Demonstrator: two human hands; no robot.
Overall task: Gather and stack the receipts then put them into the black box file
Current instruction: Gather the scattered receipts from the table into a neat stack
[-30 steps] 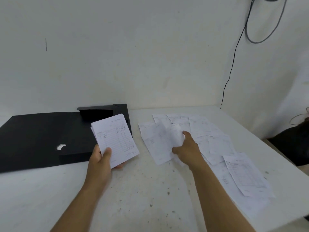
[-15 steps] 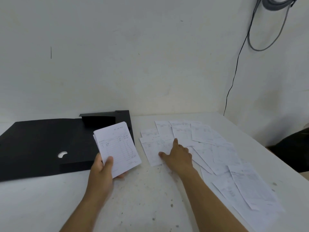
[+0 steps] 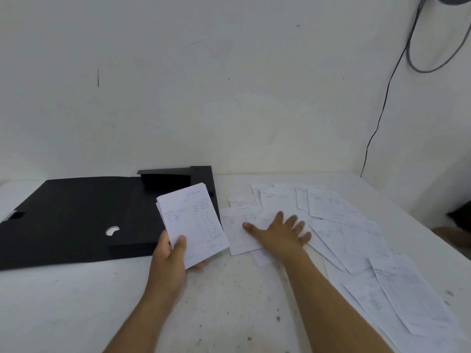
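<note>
A white, speckled table (image 3: 229, 301) fills the lower frame against a bare white wall (image 3: 229, 85); a dark cable (image 3: 379, 118) hangs at upper right. The left hand (image 3: 170, 258) grips a stack (image 3: 192, 222) at centre, thumb on top, over the open black file (image 3: 76, 220) at left. The right hand (image 3: 280, 233), fingers spread, presses flat on loose receipts (image 3: 356, 238) scattered right.

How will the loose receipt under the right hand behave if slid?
The loose receipt looks thin, so probably floppy and light. Under the flat right hand it may drag overlapping sheets along. On the smooth table it likely slides easily.
</note>
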